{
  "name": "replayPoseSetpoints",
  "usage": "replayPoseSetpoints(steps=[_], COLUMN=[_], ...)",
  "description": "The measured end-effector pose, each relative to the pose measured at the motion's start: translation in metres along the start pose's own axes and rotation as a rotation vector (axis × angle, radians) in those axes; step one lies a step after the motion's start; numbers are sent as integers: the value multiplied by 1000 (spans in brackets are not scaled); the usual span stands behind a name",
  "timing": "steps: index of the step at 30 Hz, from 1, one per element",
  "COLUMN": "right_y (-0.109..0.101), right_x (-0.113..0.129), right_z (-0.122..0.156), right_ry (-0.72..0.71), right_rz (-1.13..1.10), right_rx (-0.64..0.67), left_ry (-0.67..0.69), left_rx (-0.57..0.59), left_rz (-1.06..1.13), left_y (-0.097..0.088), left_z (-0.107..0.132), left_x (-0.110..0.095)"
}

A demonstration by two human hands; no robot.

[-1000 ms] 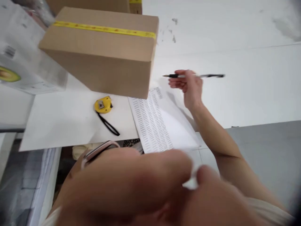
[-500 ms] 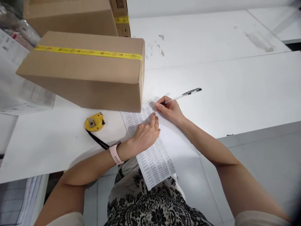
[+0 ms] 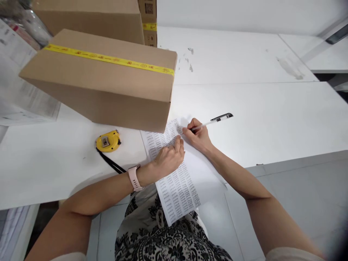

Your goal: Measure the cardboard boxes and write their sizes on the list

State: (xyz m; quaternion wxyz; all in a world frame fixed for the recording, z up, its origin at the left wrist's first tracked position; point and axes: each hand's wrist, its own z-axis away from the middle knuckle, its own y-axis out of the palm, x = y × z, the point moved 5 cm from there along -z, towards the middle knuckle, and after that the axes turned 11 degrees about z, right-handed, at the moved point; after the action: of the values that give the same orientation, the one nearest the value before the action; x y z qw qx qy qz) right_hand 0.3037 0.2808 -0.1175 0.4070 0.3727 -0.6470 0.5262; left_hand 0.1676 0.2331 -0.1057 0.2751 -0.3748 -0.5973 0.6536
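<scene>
A sheet of paper covered in columns of small writing lies on the white table and hangs over its front edge. My left hand rests on this sheet, palm down, with nothing in it and its fingers laid out toward the top. In my right hand a pen with a clear barrel and black clip is pinched, its tip at the sheet's upper right part. Under the written sheet, blank white paper shows on the right. My fingers partly hide the pen's tip.
A taped cardboard box stands just beyond the sheet, over its top edge. More cardboard boxes are behind it. At left sits a yellow tape measure with a black strap; plastic-wrapped packages stand at the far left.
The view has shifted slightly, so the boxes and table sit differently in it. My right hand and the pen have moved slightly down the sheet; my left hand still rests on it.
</scene>
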Motion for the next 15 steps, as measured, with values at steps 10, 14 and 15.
replayPoseSetpoints(steps=[10, 14, 15], right_y=[4, 4, 4], right_x=[5, 5, 5], right_z=[0, 0, 0], right_ry=[-35, -34, -38], right_rz=[64, 60, 59], right_rx=[46, 52, 55], left_ry=[27, 43, 45], left_rx=[-36, -59, -59], left_rz=[40, 43, 40], left_y=[-4, -5, -4], left_z=[-2, 0, 0], left_x=[3, 3, 3])
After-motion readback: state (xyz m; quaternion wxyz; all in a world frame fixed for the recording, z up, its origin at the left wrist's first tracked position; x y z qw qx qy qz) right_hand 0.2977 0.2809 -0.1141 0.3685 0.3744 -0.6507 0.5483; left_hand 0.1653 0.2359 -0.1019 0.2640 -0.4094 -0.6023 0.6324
